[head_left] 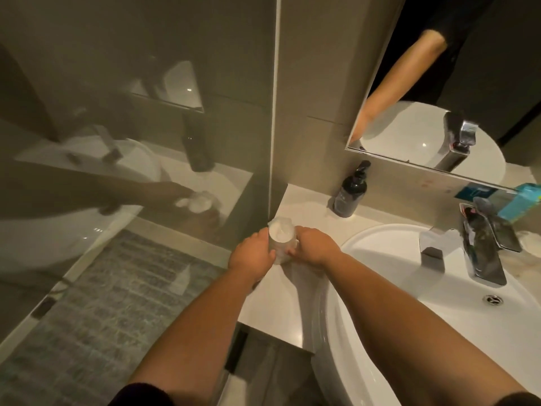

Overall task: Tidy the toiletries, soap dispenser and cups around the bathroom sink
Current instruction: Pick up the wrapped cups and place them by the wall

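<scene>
Hands, left point(253, 254) and right point(314, 247), close around a white cup point(280, 240) on the counter point(304, 209). Soap dispenser point(350, 192) stands at two o'clock. Counter edge lies close at nine o'clock; a sideways nudge could tip the cup over.

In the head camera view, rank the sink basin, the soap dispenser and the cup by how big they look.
1. sink basin, by far the largest.
2. soap dispenser.
3. cup, partly covered by the left hand and right hand, so second and third are uncertain.

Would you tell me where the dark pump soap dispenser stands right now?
The dark pump soap dispenser stands on the pale counter against the back wall, left of the white sink.
</scene>
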{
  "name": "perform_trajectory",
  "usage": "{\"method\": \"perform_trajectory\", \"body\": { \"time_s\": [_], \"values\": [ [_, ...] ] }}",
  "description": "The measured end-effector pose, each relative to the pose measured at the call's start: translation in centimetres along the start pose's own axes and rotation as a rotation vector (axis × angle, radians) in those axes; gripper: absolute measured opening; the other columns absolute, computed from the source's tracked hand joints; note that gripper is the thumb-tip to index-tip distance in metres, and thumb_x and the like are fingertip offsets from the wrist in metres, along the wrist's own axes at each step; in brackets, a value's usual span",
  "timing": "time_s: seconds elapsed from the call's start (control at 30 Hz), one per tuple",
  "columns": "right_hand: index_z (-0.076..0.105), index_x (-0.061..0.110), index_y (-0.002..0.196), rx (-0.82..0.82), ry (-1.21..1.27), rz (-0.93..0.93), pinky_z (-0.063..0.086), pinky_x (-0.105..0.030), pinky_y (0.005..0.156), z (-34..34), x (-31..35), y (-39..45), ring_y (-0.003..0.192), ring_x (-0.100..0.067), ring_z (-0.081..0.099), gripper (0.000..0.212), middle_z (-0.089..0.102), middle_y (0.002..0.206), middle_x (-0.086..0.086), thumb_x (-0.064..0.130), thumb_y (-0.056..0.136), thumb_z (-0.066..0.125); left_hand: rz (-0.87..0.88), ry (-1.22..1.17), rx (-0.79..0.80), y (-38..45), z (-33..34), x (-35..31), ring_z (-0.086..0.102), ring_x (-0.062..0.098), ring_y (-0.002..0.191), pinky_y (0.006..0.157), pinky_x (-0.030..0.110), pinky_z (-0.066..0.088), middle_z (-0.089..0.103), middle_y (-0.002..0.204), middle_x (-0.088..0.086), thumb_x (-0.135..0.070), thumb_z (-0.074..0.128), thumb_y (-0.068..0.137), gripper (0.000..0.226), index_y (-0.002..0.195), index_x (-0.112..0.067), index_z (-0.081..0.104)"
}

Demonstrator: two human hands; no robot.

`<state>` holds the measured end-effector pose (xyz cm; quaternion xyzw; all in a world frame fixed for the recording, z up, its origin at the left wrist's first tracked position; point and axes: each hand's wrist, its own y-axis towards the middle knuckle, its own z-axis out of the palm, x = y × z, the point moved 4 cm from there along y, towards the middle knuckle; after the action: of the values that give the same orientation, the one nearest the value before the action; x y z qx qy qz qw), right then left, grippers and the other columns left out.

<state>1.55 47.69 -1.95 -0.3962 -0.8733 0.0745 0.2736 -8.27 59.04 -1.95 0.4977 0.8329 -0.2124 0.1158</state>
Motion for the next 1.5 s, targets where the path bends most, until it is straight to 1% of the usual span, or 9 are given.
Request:
{"method": "perform_trajectory", "body": {
  "time_s": [0.17,0.3,0.53,0.67,0.77,0.9,1.13,1.23,1.5],
  "values": [
    [0.054,0.016,0.126,0.004,-0.024,-0.004,0.045,-0.036,0.09,0.0,-0.5,0.4,0.103,-0.03,0.062,0.052,0.065,0.121,-0.01,0.043,0.083,0.066,-0.02,-0.017,-0.022,0.6,0.7,0.2,0.057,0.034,0.106,0.082,0.039,0.045,0.06,0.118,0.013,-0.031,0.053,0.09,0.038,0.122,-0.012,0.044],
    [0.052,0.015,0.127,-0.057,-0.036,-0.027,0.045,-0.034,0.086,-1.7,0.0,-0.9,0.102,-0.03,0.061,0.053,0.065,0.121,-0.01,0.046,0.085,0.064,0.009,-0.017,-0.068,0.0,-0.5,-0.8,0.058,0.033,0.103,0.079,0.038,0.045,0.061,0.116,0.013,-0.033,0.053,0.092,0.037,0.121,-0.012,0.046],
    [0.053,0.013,0.126,-0.207,-0.051,-0.045,0.042,-0.031,0.073,-8.4,1.2,-7.1,0.102,-0.032,0.06,0.05,0.066,0.116,-0.012,0.039,0.085,0.061,0.128,-0.022,-0.149,-2.7,-6.0,-6.2,0.058,0.032,0.104,0.078,0.038,0.046,0.062,0.115,0.011,-0.033,0.056,0.09,0.038,0.121,-0.013,0.048],
    [0.054,0.014,0.125,-0.271,-0.048,0.001,0.049,-0.035,0.078,-11.0,-0.2,-12.4,0.102,-0.03,0.061,0.049,0.066,0.115,-0.01,0.039,0.084,0.062,0.225,-0.001,-0.177,-5.8,-7.0,-10.7,0.059,0.031,0.1,0.072,0.035,0.044,0.063,0.113,0.008,-0.035,0.056,0.09,0.037,0.119,-0.014,0.049],
    [0.054,0.013,0.123,-0.303,-0.04,0.057,0.047,-0.035,0.078,-10.9,-2.6,-16.7,0.101,-0.03,0.061,0.05,0.067,0.114,-0.01,0.042,0.083,0.063,0.279,-0.001,-0.165,-8.5,-5.6,-13.8,0.059,0.028,0.096,0.067,0.032,0.038,0.063,0.11,0.006,-0.033,0.056,0.088,0.037,0.12,-0.016,0.049],
    [0.054,0.015,0.124,-0.306,-0.017,0.135,0.049,-0.036,0.082,-9.4,-6.6,-22.3,0.105,-0.029,0.06,0.052,0.066,0.118,-0.008,0.044,0.083,0.063,0.341,0.053,-0.129,-11.8,-2.1,-17.9,0.059,0.026,0.09,0.067,0.032,0.041,0.064,0.106,0.005,-0.033,0.056,0.089,0.032,0.116,-0.017,0.049],
    [0.06,0.021,0.12,-0.388,0.065,0.203,0.046,-0.034,0.078,-9.5,-14.2,-33.0,0.1,-0.028,0.062,0.039,0.069,0.115,-0.006,0.037,0.085,0.061,0.526,-0.025,-0.111,-18.1,3.7,-27.2,0.054,0.02,0.076,0.06,0.028,0.034,0.066,0.1,0.002,-0.038,0.053,0.087,0.032,0.113,-0.019,0.054],
    [0.059,0.018,0.123,-0.429,0.084,0.262,0.045,-0.034,0.082,-9.9,-17.7,-37.2,0.101,-0.027,0.062,0.041,0.068,0.117,-0.007,0.037,0.087,0.061,0.58,-0.03,-0.111,-20.3,6.0,-31.5,0.061,0.025,0.084,0.065,0.029,0.038,0.068,0.103,0.004,-0.035,0.054,0.089,0.027,0.112,-0.021,0.056],
    [0.056,0.017,0.123,-0.465,0.169,0.378,0.044,-0.032,0.078,-11.5,-24.8,-43.0,0.098,-0.026,0.061,0.044,0.066,0.117,-0.006,0.038,0.085,0.062,0.632,-0.012,-0.08,-21.1,10.3,-39.4,0.062,0.027,0.096,0.073,0.032,0.042,0.065,0.115,0.006,-0.04,0.053,0.093,0.04,0.126,-0.019,0.048]
  ]
}}
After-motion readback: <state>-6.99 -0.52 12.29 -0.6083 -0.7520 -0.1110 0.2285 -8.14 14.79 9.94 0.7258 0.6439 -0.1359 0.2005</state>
